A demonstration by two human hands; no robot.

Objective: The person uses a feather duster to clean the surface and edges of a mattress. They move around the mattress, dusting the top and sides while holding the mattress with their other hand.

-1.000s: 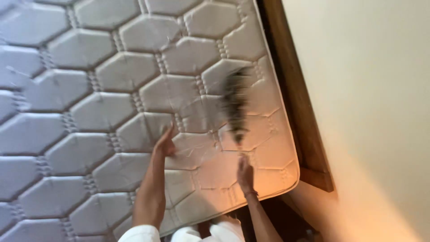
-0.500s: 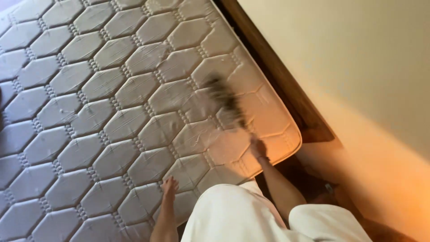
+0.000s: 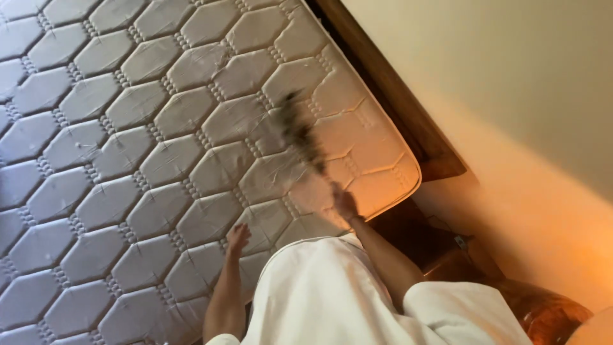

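A bare quilted mattress [image 3: 128, 147] with a hexagon pattern fills most of the view. My right hand [image 3: 345, 204] grips the handle of a dark hand brush [image 3: 300, 137], whose blurred bristles lie over the mattress near its corner. My left hand [image 3: 238, 237] rests flat on the mattress surface, fingers apart, holding nothing. My white garment [image 3: 332, 294] covers the lower middle of the view.
A dark wooden bed frame [image 3: 389, 89] runs along the mattress's right side, next to a cream wall [image 3: 511, 76]. A rounded wooden piece of furniture [image 3: 543, 313] stands at the lower right, below the mattress corner.
The brush has swept up and left across the mattress. My left hand has shifted up onto the mattress. The view has swung, showing more of my white garment.
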